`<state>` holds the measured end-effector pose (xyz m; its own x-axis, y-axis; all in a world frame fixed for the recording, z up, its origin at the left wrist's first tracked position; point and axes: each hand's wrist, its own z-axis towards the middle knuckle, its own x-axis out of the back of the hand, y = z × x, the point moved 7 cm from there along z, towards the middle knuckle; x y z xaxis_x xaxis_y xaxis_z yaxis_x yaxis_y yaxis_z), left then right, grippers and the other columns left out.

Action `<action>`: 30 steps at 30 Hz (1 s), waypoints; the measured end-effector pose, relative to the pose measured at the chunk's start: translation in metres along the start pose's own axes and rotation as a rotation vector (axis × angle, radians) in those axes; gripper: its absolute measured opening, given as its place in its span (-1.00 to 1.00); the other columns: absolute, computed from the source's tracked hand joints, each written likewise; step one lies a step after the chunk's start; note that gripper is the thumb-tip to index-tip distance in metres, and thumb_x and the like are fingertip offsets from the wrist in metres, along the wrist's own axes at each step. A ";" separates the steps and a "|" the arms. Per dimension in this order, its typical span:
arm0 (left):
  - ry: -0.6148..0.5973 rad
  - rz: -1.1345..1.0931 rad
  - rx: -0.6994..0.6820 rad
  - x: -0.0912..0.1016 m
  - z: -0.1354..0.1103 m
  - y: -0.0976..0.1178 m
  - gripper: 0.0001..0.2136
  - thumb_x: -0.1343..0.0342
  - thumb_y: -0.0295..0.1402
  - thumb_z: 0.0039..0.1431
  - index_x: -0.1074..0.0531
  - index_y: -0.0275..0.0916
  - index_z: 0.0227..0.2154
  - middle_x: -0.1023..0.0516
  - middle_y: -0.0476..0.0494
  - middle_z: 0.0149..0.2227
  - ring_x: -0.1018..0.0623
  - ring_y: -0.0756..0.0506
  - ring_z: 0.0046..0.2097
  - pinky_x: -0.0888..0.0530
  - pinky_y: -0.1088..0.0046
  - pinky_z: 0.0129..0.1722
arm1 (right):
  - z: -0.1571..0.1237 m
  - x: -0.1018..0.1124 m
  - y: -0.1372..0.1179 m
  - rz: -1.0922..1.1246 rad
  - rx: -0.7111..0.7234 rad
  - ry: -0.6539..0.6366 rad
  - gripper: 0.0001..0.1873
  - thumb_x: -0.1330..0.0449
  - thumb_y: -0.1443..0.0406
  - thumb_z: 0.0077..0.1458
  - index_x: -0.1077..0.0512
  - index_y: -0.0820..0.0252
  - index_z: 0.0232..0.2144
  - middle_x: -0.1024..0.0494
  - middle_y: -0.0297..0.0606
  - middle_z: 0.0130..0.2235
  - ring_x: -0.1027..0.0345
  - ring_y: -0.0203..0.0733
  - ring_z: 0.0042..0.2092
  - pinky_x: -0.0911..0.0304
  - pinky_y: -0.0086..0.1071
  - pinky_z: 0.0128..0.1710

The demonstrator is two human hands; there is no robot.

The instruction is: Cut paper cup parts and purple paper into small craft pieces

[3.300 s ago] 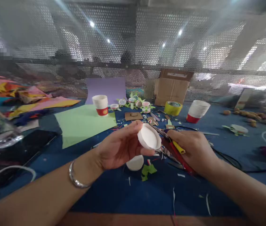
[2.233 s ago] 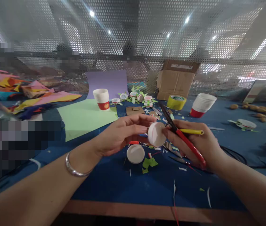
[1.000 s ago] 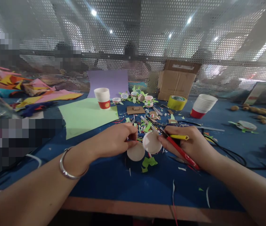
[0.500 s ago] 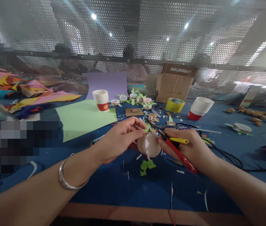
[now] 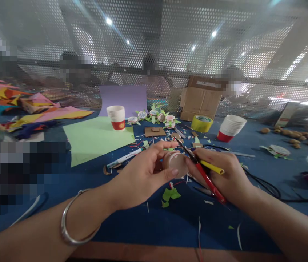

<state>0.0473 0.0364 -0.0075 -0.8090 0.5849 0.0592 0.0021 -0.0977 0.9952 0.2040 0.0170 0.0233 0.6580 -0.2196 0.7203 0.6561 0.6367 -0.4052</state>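
My left hand [image 5: 154, 171] is closed around a small, pale, round paper cup base [image 5: 179, 165], its thumb across the near rim. My right hand [image 5: 220, 167] grips scissors with red handles [image 5: 208, 183], their dark blades pointing up and away beside the cup base. A yellow tube-like stick [image 5: 212, 167] also sticks out of that hand. Below the cup base, green paper scraps [image 5: 170, 195] lie on the blue table. Just left of my left hand is a white and blue marker [image 5: 125, 158].
Light green paper [image 5: 96, 140] lies at left under a stack of paper cups [image 5: 116, 118]. Another cup stack [image 5: 231, 128] stands at right near yellow tape [image 5: 202, 124]. Small green-legged paper discs [image 5: 158, 114] sit at the back, before a cardboard box [image 5: 201, 100]. Cables [image 5: 265, 185] run right.
My left thumb has come down over the near rim of the cup base, and its fingers have opened out behind it. The scissors have shifted slightly with my right hand. More of the marker shows.
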 end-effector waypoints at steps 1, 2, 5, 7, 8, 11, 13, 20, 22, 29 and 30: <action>0.006 0.007 -0.015 0.000 0.000 0.000 -0.48 -0.21 -0.23 0.24 -0.22 -0.11 0.21 -0.54 -0.21 0.00 -0.56 -0.22 0.01 -0.49 0.23 -0.04 | 0.000 0.000 -0.001 -0.012 0.012 0.001 -0.74 -0.16 0.34 0.20 -0.22 0.19 -0.51 -0.27 -0.41 -0.53 -0.01 -0.40 -0.50 -0.02 -0.48 -0.48; 0.008 0.014 -0.023 -0.001 -0.001 0.000 -0.50 -0.20 -0.20 0.25 -0.24 -0.11 0.20 -0.53 -0.22 0.01 -0.56 -0.22 0.01 -0.49 0.23 -0.04 | 0.000 -0.001 -0.002 -0.026 0.028 -0.001 -0.76 -0.15 0.35 0.20 -0.22 0.19 -0.50 -0.27 -0.41 -0.53 -0.01 -0.40 -0.50 -0.02 -0.48 -0.48; -0.005 0.044 -0.030 -0.004 -0.001 0.000 -0.56 -0.17 -0.18 0.27 -0.30 -0.15 0.16 -0.52 -0.24 0.03 -0.55 -0.21 0.01 -0.50 0.23 -0.03 | 0.000 -0.002 -0.006 -0.069 0.095 0.004 -0.78 -0.15 0.39 0.19 -0.22 0.19 -0.48 -0.25 -0.43 -0.53 -0.02 -0.42 -0.51 -0.01 -0.49 -0.48; 0.003 0.061 -0.028 -0.004 -0.002 0.002 -0.58 -0.17 -0.19 0.28 -0.31 -0.15 0.15 -0.51 -0.23 0.06 -0.54 -0.20 0.02 -0.50 0.25 -0.03 | -0.001 -0.002 -0.007 -0.084 0.120 0.010 -0.79 -0.16 0.41 0.17 -0.22 0.20 -0.47 -0.25 -0.44 -0.53 -0.04 -0.43 -0.50 -0.01 -0.49 -0.47; 0.009 0.066 -0.031 -0.004 -0.002 0.003 -0.58 -0.17 -0.20 0.27 -0.32 -0.15 0.15 -0.51 -0.22 0.07 -0.54 -0.20 0.03 -0.50 0.26 -0.03 | -0.001 -0.002 -0.007 -0.087 0.122 0.012 -0.79 -0.17 0.41 0.16 -0.22 0.20 -0.47 -0.25 -0.44 -0.52 -0.05 -0.44 -0.50 -0.01 -0.50 -0.47; 0.015 0.068 -0.034 -0.004 -0.002 0.005 -0.58 -0.17 -0.19 0.27 -0.33 -0.12 0.15 -0.53 -0.18 0.05 -0.54 -0.20 0.03 -0.50 0.27 -0.02 | -0.002 -0.002 -0.007 -0.079 0.113 0.017 -0.79 -0.18 0.40 0.17 -0.24 0.21 -0.47 -0.26 -0.44 -0.52 -0.05 -0.44 -0.51 -0.01 -0.50 -0.47; 0.012 0.054 -0.016 -0.004 -0.002 0.003 -0.58 -0.19 -0.23 0.25 -0.33 -0.12 0.14 -0.54 -0.18 0.01 -0.56 -0.19 -0.01 -0.51 0.26 -0.04 | -0.002 -0.003 -0.006 -0.068 0.103 0.014 -0.80 -0.18 0.38 0.19 -0.27 0.22 -0.47 -0.27 -0.44 -0.52 -0.06 -0.45 -0.51 -0.02 -0.51 -0.47; -0.017 -0.101 -0.009 -0.002 0.003 -0.007 -0.52 -0.32 -0.38 0.11 -0.33 -0.14 0.08 -0.53 -0.11 -0.11 -0.55 -0.10 -0.14 -0.52 0.29 -0.09 | 0.001 -0.003 -0.007 0.017 0.058 0.033 -0.70 -0.24 0.37 0.17 -0.21 0.23 -0.51 -0.23 -0.47 -0.54 -0.01 -0.48 -0.52 0.00 -0.58 -0.51; -0.024 -0.130 -0.003 -0.001 0.004 -0.009 -0.52 -0.34 -0.38 0.10 -0.33 -0.14 0.07 -0.54 -0.09 -0.15 -0.56 -0.07 -0.18 -0.53 0.31 -0.12 | 0.001 -0.003 -0.006 0.057 0.034 0.036 -0.66 -0.27 0.38 0.14 -0.17 0.22 -0.53 -0.19 -0.49 -0.55 0.02 -0.49 -0.52 0.02 -0.59 -0.52; -0.005 -0.159 0.084 -0.002 0.005 -0.006 -0.54 -0.34 -0.44 0.06 -0.35 -0.18 0.02 -0.58 -0.08 -0.21 -0.58 -0.06 -0.23 -0.54 0.35 -0.18 | 0.005 -0.005 -0.002 0.144 -0.017 -0.030 -0.65 -0.29 0.38 0.14 -0.18 0.24 -0.53 -0.16 -0.50 -0.54 0.03 -0.49 -0.50 0.03 -0.62 -0.55; 0.011 -0.153 0.088 -0.002 0.006 -0.005 -0.56 -0.32 -0.45 0.06 -0.35 -0.19 0.01 -0.58 -0.08 -0.22 -0.58 -0.06 -0.22 -0.54 0.36 -0.19 | 0.005 -0.006 -0.002 0.145 -0.004 -0.028 -0.64 -0.29 0.38 0.14 -0.17 0.24 -0.53 -0.15 -0.50 -0.55 0.04 -0.50 -0.50 0.03 -0.62 -0.54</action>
<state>0.0519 0.0406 -0.0124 -0.8101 0.5787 -0.0936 -0.0702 0.0627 0.9956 0.1972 0.0206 0.0227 0.7353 -0.1052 0.6695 0.5568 0.6569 -0.5084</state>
